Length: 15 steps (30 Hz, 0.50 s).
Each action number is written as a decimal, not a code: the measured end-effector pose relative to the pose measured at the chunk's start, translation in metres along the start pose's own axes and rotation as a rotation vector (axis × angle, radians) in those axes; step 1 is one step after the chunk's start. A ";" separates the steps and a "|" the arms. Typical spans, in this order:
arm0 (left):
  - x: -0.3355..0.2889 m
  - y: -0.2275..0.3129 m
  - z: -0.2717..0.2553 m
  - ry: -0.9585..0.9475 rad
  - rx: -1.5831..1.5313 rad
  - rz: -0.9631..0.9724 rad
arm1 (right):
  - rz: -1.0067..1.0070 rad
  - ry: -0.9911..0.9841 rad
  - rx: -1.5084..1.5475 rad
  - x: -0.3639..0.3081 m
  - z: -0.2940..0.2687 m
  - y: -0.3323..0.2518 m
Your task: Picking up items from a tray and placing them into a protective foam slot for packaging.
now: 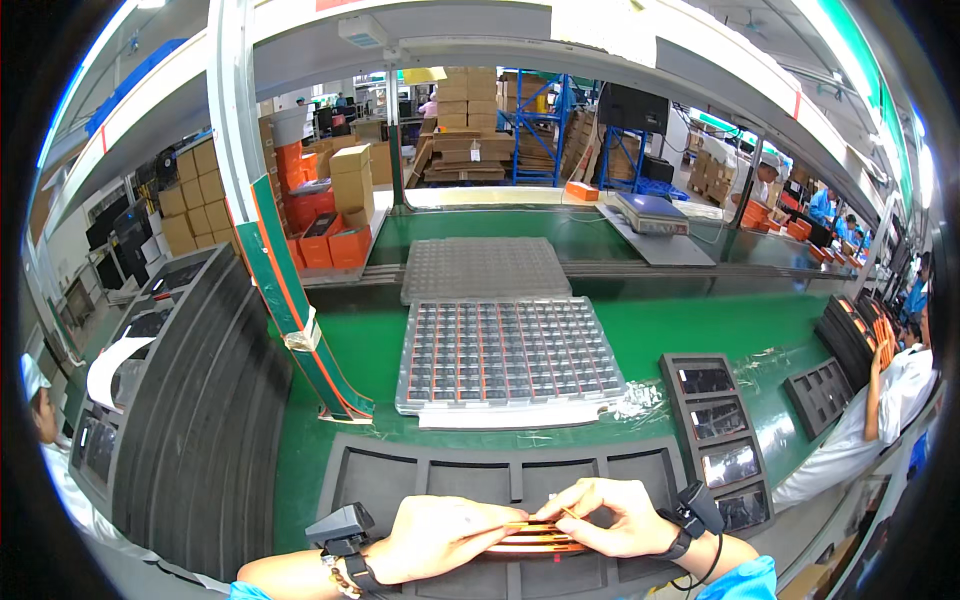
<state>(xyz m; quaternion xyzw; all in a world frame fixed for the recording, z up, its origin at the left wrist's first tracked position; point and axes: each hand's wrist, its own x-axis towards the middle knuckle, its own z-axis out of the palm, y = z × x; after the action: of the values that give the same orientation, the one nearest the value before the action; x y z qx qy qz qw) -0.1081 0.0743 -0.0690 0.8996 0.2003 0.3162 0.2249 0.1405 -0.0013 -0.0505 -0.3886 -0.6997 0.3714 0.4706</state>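
Note:
Low over the dark foam tray [384,478] with wide recesses, I hold a small stack of thin, flat, orange-edged pieces [540,542]. My left hand [440,537] is closed along the stack's left end, its fingers stretched over the top edge. At the other end my right hand [618,520] pinches with thumb and forefinger, and a thin orange sliver shows between them. What exactly the pieces are cannot be made out. Beyond the foam tray lies a clear plastic tray [510,350] holding rows of small dark parts with orange strips between.
A second clear tray [485,265] lies behind. To the right, a foam tray [742,458] holds dark glossy panels. Tall stacked foam trays [200,420] stand left, near a taped post [290,290]. People sit on both sides; one at right [865,420] handles orange-edged pieces.

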 end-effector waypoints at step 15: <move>0.003 -0.002 -0.001 0.005 -0.004 0.006 | -0.158 0.087 -0.470 -0.009 0.000 0.000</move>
<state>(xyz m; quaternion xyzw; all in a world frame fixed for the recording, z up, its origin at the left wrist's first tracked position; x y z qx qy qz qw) -0.1073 0.0783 -0.0678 0.8989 0.1978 0.3197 0.2253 0.1430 -0.0091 -0.0537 -0.4470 -0.7743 0.1435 0.4244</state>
